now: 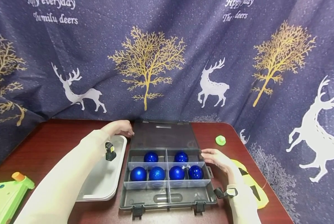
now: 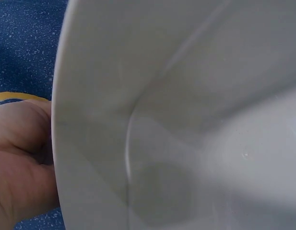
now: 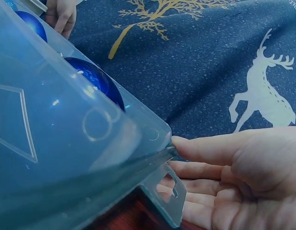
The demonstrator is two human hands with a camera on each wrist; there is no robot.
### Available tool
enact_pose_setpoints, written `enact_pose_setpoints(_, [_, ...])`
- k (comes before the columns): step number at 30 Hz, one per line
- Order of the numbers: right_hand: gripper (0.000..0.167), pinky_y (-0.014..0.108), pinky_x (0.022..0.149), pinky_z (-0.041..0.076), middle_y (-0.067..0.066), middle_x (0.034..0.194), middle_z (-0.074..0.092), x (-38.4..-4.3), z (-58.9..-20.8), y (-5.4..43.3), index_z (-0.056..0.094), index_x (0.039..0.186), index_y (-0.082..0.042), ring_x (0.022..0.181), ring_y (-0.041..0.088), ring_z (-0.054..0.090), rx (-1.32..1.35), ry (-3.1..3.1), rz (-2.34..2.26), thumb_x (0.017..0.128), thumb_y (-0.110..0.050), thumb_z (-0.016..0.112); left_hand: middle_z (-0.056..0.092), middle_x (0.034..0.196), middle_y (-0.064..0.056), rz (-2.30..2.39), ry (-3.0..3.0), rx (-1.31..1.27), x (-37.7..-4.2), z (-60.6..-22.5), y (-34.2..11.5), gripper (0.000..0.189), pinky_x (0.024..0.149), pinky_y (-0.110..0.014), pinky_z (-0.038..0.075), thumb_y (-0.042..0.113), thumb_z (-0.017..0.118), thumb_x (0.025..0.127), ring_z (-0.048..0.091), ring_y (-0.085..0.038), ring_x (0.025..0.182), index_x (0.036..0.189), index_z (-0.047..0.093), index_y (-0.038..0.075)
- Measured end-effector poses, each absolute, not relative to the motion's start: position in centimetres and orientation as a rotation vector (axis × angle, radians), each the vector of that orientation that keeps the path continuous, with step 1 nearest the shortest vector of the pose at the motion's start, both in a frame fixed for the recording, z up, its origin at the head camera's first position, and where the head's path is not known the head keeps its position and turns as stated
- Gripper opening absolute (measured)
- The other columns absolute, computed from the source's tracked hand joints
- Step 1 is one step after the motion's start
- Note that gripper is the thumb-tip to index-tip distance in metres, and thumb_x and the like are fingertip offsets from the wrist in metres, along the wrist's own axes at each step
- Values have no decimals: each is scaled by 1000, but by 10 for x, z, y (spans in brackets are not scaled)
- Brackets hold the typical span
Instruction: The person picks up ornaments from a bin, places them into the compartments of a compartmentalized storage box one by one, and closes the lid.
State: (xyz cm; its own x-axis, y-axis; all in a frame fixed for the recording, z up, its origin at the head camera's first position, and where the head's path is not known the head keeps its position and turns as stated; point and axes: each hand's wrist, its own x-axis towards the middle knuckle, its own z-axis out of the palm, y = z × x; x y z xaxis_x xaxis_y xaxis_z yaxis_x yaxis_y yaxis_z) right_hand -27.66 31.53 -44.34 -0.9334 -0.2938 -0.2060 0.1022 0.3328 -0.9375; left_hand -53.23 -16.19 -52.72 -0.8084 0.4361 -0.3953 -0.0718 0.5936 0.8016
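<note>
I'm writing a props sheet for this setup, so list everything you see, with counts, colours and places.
Table: one, red-brown, across the lower view
Box: one, translucent grey, table's middle
Lid: one, dark grey, opened back behind the box
Latches: two, black, box's front edge
Balls: six, blue, two in the box's back row, four in the middle row
Tray: one, white, left of the box
Small toy: one, green, table's far right
Patched object: one, yellow and black, table's right side
Capped object: one, green and orange, left edge
Cloth: one, dark blue with white deer and gold trees, behind the table
Wrist cameras: two, black, one per wrist
Sleeves: two, cream, both arms
Left hand: one, between tray and lid
Right hand: one, box's right edge
</note>
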Motion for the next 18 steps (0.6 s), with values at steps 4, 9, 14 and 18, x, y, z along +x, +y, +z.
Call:
enact_pose_setpoints(4, [52,25,95,53,28,127,59,-275,-444,314,40,134,21,104,11,65,-161,2237,-1672,97,-12,56,70,92,-14,1173,2245,260,-539,-535,-164,8,72,-34,60,-4,70,74,68,-17,75,81,65,-4])
enact_pose_setpoints(9, [53,23,91,53,15,118,65,-272,-445,312,43,134,16,98,9,66,-68,2231,-1720,95,-16,60,67,103,-21,1156,2239,361,-556,-553,-172,33,74,-36,60,-1,77,75,69,-23,83,102,63,-14])
enact_pose_setpoints(14, [56,26,93,54,14,119,65,-271,-444,312,45,134,13,99,12,68,-10,2251,-1721,94,-20,64,74,97,-14,1191,2202,372,-612,-613,-190,51,73,-35,60,6,86,69,73,-22,83,111,64,-12])
enact_pose_setpoints(18, [52,24,91,54,12,116,67,-273,-445,311,43,134,16,98,10,67,-60,2216,-1737,95,-14,60,75,96,-15,1236,2148,366,-634,-634,-199,65,72,-32,60,7,87,67,73,-21,83,120,56,-18])
